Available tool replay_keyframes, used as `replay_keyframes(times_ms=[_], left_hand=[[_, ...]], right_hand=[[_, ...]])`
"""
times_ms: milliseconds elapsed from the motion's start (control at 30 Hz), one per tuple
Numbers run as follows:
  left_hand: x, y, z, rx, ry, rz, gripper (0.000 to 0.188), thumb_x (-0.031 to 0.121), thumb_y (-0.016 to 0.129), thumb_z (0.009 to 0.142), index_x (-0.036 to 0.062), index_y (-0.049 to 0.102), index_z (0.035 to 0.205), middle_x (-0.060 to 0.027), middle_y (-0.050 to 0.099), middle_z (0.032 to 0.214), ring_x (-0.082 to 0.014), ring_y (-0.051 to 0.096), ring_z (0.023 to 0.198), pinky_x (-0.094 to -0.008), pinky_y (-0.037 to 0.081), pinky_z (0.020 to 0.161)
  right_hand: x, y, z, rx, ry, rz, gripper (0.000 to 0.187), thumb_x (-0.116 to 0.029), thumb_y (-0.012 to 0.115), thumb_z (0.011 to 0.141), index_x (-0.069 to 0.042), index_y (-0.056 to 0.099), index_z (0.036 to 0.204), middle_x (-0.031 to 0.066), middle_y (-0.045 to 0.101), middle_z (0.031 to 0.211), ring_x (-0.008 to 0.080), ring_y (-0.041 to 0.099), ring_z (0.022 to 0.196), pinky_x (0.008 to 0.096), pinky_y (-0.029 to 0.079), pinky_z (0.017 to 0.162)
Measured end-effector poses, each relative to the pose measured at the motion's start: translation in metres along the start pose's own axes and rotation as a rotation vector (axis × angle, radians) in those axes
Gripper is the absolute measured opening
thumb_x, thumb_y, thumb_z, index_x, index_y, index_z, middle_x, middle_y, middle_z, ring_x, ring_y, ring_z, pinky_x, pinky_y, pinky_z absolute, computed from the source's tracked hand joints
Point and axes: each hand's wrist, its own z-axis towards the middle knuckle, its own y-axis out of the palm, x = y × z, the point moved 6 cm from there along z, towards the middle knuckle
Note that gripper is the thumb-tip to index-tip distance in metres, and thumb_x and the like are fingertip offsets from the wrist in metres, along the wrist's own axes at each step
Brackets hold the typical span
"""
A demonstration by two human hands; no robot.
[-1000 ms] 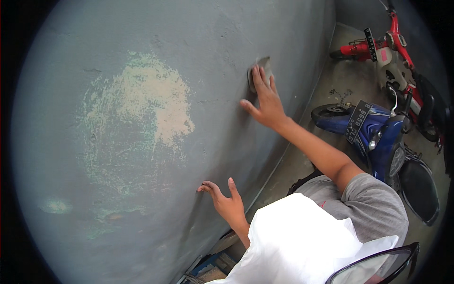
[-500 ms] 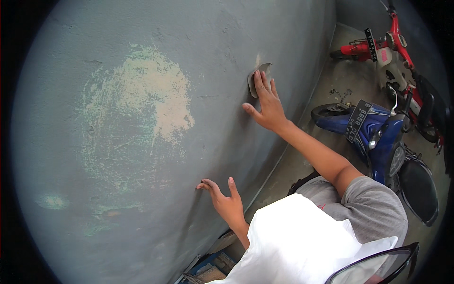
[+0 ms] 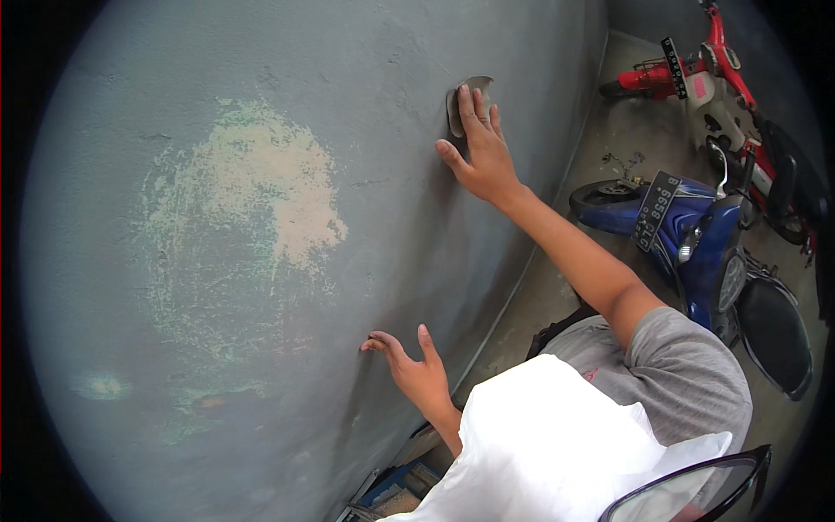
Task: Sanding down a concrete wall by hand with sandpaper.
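Note:
Up on the grey wall (image 3: pixel 391 261), my right hand (image 3: pixel 481 148) presses a greyish-brown piece of sandpaper (image 3: pixel 455 113) against the surface with fingers laid flat over it. The sheet's top edge curls away from the wall. Lower down, my left hand (image 3: pixel 416 370) holds nothing; its thumb stands apart from its bent fingers, and the fingertips are at the wall. Left of both hands is a large worn patch (image 3: pixel 287 183) of pale beige and green where the grey paint is gone. A smaller pale spot (image 3: pixel 103 385) sits at the lower left.
A blue motorbike (image 3: pixel 696 235) and a red motorbike (image 3: pixel 687 83) stand on the floor at the right. White cloth (image 3: pixel 539 435) covers the lower middle of the view. Beside the wall's foot lie blue and wooden items (image 3: pixel 400 496), partly hidden.
My right hand has slid up the wall together with the sandpaper. My left hand has stayed in about the same place. The view has shifted slightly.

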Motion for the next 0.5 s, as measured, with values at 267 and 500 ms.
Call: replay_keyframes(times_ms=[267, 500], left_hand=[[-0.004, 0.004, 0.001, 0.015, 0.005, -0.005, 0.088, 0.052, 0.058, 0.102, -0.0020, 0.021, 0.161, -0.0296, 0.012, 0.167, -0.0364, 0.019, 0.155, -0.0418, 0.033, 0.121], [-0.007, 0.003, 0.002, 0.031, -0.013, -0.017, 0.089, 0.053, 0.057, 0.102, -0.0025, 0.022, 0.161, -0.0293, 0.010, 0.168, -0.0372, 0.024, 0.154, -0.0416, 0.034, 0.121]], right_hand=[[-0.001, 0.008, -0.044, -0.120, -0.028, -0.090, 0.098, -0.059, 0.059, 0.097, 0.000, 0.017, 0.163, 0.0181, 0.025, 0.168, 0.0376, 0.016, 0.158, 0.0539, 0.010, 0.127], [-0.008, 0.011, -0.034, -0.034, -0.017, -0.025, 0.100, -0.061, 0.059, 0.096, -0.001, 0.017, 0.163, 0.0159, 0.028, 0.168, 0.0368, 0.017, 0.158, 0.0544, 0.011, 0.127]])
